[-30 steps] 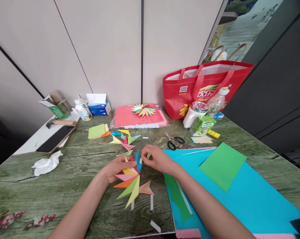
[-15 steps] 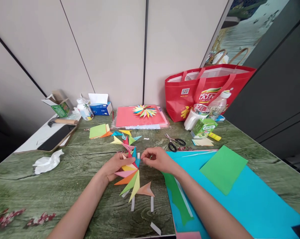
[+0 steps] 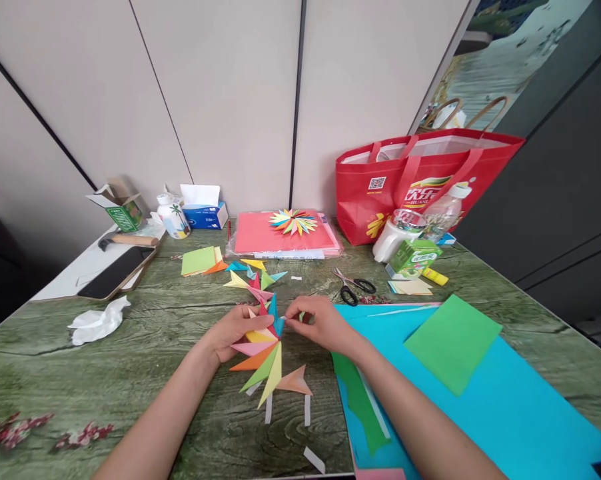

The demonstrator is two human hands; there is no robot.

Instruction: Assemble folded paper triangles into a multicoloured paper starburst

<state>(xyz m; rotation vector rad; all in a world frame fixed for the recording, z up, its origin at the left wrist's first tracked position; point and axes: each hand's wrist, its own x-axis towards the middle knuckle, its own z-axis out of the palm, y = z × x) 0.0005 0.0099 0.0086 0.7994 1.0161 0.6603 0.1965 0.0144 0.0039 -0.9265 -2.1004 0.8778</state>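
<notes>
A fan-like, partly built wheel of folded coloured paper pieces (image 3: pixel 268 357) hangs from my left hand (image 3: pixel 234 331), whose thumb and fingers pinch its upper part from the left. A blue folded piece (image 3: pixel 274 312) is at its top. My right hand (image 3: pixel 318 321) is closed in a pinch at this blue piece's right edge; a tiny white bit shows at the fingertips, too small to name. An orange folded piece (image 3: pixel 295 381) lies just right of the wheel's lower points. White strips (image 3: pixel 307 410) are on the table below.
Other folded pieces (image 3: pixel 255 279) lie behind my hands, with scissors (image 3: pixel 353 287) to their right. A finished paper wheel (image 3: pixel 294 221) rests on a red paper pack (image 3: pixel 245 233). Blue sheets (image 3: pixel 460 427) and a green square (image 3: pixel 453 343) lie right. A red bag (image 3: pixel 355 207) stands behind.
My right fingertips have moved slightly left, right up to the blue piece. The white strip seen beside them before is no longer visible there. The camera view has shifted slightly.
</notes>
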